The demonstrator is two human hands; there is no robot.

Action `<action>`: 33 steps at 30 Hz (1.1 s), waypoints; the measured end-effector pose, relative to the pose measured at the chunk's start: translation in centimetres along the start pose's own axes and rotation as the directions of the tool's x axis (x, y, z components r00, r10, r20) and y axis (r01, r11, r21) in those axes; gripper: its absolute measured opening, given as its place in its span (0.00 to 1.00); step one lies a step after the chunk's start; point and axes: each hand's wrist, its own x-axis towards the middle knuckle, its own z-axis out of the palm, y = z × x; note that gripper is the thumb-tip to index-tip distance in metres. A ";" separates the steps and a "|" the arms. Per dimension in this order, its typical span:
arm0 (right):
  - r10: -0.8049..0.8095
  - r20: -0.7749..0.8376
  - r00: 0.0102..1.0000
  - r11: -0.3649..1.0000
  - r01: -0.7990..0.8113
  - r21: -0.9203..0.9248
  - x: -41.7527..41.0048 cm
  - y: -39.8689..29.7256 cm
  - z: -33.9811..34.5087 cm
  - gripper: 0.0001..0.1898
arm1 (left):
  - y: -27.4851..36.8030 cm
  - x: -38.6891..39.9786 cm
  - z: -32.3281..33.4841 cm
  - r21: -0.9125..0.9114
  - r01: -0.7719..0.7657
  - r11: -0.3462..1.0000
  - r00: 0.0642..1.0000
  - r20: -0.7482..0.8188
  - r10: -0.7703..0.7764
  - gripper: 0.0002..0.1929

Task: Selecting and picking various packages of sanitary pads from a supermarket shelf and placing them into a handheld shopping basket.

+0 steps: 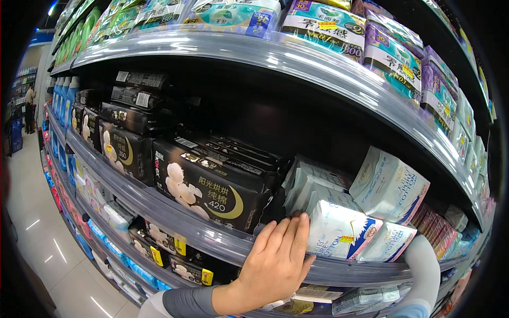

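My left hand [276, 256] lies nearly flat, fingers stretched out, with its fingertips against the left side of a white plastic-wrapped pack of sanitary pads [338, 226] at the shelf front. To that pack's right is a smaller white pack [387, 242], and another white pack [391, 185] rests tilted above them. More pale packs [314, 177] stand behind. On the right, my right forearm in a light sleeve [423, 266] reaches up beside the white packs. My right hand is hidden behind them.
Black Kotex pad packs [210, 187] fill the shelf to the left. A clear plastic lip [222, 234] runs along the shelf's front edge. Overhead, another shelf [238, 47] holds teal and purple packs. A person [30, 107] stands far down the tiled aisle [47, 246].
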 end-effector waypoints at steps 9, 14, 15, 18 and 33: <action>0.091 0.035 0.995 0.991 -0.094 0.092 -0.9 0.7 1.4 0.33 | 0.0 0.1 -0.4 -0.091 0.020 0.996 0.999 0.034 -0.017 0.35; 0.127 0.063 0.990 0.981 -0.134 0.137 -0.6 0.8 2.8 0.33 | -0.3 -0.2 -0.4 -0.102 0.009 0.995 1.000 -0.004 -0.009 0.34; 0.133 0.067 0.989 0.979 -0.142 0.146 -0.7 0.8 3.0 0.33 | -0.3 -0.2 -0.5 -0.105 0.014 0.994 1.000 -0.007 -0.015 0.34; 0.146 0.077 0.986 0.971 -0.158 0.179 -0.9 0.7 3.5 0.33 | -0.3 -0.2 -0.9 -0.118 0.011 0.993 1.000 -0.015 -0.013 0.34; 0.026 -0.041 0.999 0.863 -0.002 0.506 -10.6 2.0 -1.9 0.33 | -0.3 0.5 -1.3 -0.150 0.048 0.987 0.998 0.049 -0.041 0.35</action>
